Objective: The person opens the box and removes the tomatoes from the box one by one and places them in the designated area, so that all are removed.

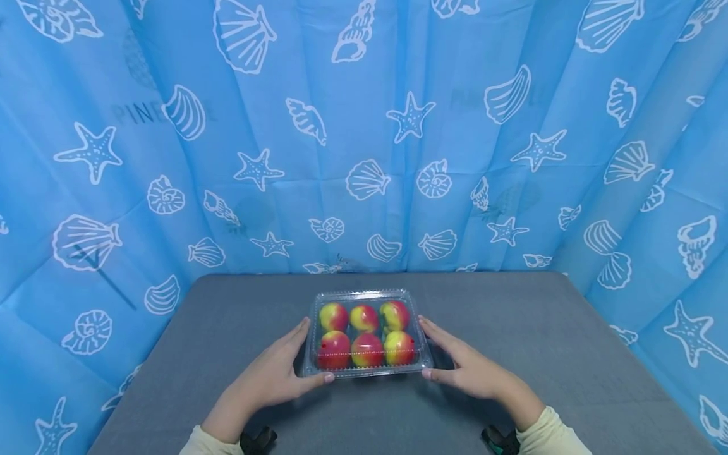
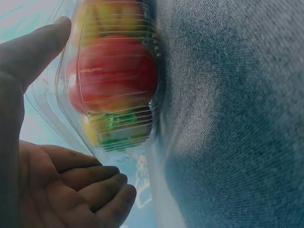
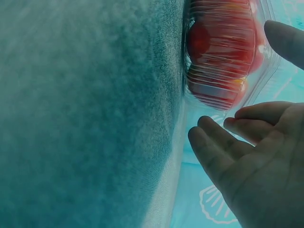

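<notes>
Your left hand (image 1: 273,376) and right hand (image 1: 467,368) flank the clear plastic clamshell box of six red-yellow fruits (image 1: 366,335), fingers straight, grasping nothing. It sits mid-desk near the front edge (image 1: 364,436), long axis running hand to hand, equally near both.

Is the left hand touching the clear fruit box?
Touching. In the head view the left hand lies against the clear fruit box, thumb tip on its front rim.

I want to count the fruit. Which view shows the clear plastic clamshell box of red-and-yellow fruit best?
The head view: the whole clear plastic clamshell box shows from above, six fruit in two rows, left hand and right hand at its sides. The left wrist view shows only one end, close and blurred; the right wrist view shows the other end.
</notes>
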The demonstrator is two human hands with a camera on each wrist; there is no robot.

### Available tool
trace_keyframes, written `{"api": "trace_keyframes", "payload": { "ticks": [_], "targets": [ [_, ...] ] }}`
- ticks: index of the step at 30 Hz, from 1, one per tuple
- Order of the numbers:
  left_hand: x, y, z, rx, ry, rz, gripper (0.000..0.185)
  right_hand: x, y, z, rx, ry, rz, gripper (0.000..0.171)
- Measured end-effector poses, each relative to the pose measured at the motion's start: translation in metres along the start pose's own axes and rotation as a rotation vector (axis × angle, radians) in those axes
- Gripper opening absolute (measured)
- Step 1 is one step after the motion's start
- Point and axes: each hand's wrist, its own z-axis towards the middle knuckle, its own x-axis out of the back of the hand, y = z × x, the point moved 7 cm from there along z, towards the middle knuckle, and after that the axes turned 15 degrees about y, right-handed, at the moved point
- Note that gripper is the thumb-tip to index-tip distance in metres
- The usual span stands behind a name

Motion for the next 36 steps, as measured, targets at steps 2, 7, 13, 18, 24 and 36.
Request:
{"api": "trace_keyframes", "payload": {
  "ticks": [2, 7, 13, 18, 24, 36],
  "targets": [
    [-0.0001, -0.0014, 0.0001, -0.009, -0.013, -0.019, 0.121, -0.0004, 0.0004, -0.0006, -0.018, -0.014, 0.005, 0.089],
    [0.0012, -0.0051, 0.001, -0.016, -0.033, -0.079, 0.115, -0.0009, -0.0007, -0.0017, -0.058, -0.045, 0.016, 0.087],
    [0.0014, -0.0066, 0.0023, -0.013, -0.038, -0.081, 0.115, 0.0014, -0.0056, -0.0021, -0.065, -0.061, 0.034, 0.083],
    [0.0007, -0.0067, 0.0026, -0.005, -0.042, -0.08, 0.116, 0.001, -0.0043, -0.0018, -0.073, -0.067, 0.027, 0.081],
    [0.0015, -0.006, 0.0029, -0.004, -0.041, -0.086, 0.116, -0.0004, -0.0016, 0.0004, -0.063, -0.071, 0.034, 0.079],
    [0.0033, -0.0085, 0.0038, -0.018, -0.039, -0.08, 0.115, 0.0054, -0.0039, 0.0015, 0.08, 0.038, 0.024, 0.073]
  ]
}}
